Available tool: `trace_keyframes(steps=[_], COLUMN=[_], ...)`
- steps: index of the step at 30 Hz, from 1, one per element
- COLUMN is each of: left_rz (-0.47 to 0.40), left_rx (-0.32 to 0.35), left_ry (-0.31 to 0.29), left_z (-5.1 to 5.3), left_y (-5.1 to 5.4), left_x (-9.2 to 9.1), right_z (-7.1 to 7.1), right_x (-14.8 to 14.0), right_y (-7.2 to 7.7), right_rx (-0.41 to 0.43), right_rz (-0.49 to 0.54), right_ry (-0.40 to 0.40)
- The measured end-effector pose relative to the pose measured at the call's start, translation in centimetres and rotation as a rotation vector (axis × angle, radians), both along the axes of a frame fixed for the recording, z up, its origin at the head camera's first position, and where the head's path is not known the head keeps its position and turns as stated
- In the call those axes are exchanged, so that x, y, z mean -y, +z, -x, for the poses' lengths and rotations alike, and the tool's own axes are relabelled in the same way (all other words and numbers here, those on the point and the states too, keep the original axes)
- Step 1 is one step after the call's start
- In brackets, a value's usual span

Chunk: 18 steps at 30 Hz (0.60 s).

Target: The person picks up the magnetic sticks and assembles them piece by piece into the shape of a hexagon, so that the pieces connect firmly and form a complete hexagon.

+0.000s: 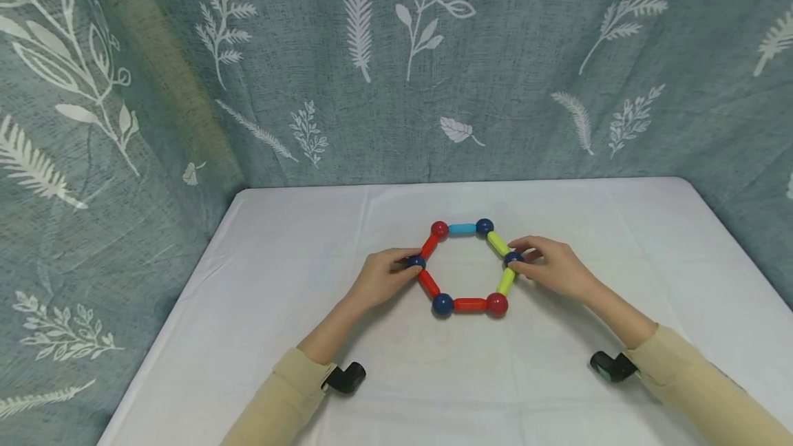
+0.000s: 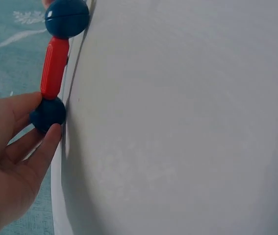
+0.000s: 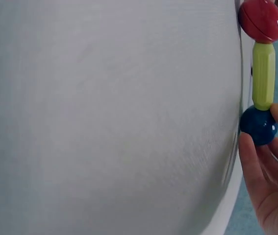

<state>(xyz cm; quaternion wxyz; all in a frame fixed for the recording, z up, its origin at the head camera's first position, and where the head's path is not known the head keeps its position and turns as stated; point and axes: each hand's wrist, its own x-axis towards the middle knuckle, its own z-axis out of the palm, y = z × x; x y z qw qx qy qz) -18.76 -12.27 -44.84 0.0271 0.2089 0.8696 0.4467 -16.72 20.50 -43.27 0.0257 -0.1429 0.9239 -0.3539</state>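
A six-sided ring of balls and rods (image 1: 469, 305) lies between the two hands in the head view. Its left side has red rods (image 2: 54, 68), its right side yellow-green rods (image 3: 264, 76), and a light blue rod (image 1: 462, 229) closes the far edge. With thumb and fingers, the left hand (image 1: 383, 277) pinches the blue ball (image 2: 48, 115) at the left corner. Opposite it, the right hand (image 1: 554, 268) pinches another blue ball (image 3: 259, 126). Red balls (image 1: 497, 304) sit at the near right and far left corners. Whether the ring touches the table cannot be told.
A white cloth covers the table (image 1: 297, 239), whose far edge meets a green leaf-patterned curtain (image 1: 384, 122). Black devices (image 1: 347, 378) are worn at both wrists by the beige sleeves (image 1: 281, 391).
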Motion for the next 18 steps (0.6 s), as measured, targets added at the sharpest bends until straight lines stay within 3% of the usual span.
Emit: trace_keyframes(steps=[18], left_rz=[0.001], left_rx=[-0.016], left_ry=[0.020], left_z=[1.2], left_y=[-0.2], left_x=[-0.6], right_z=[1.5], right_x=[0.1], right_y=[-0.4], right_rx=[-0.017], right_rz=[0.007], right_ry=[-0.044])
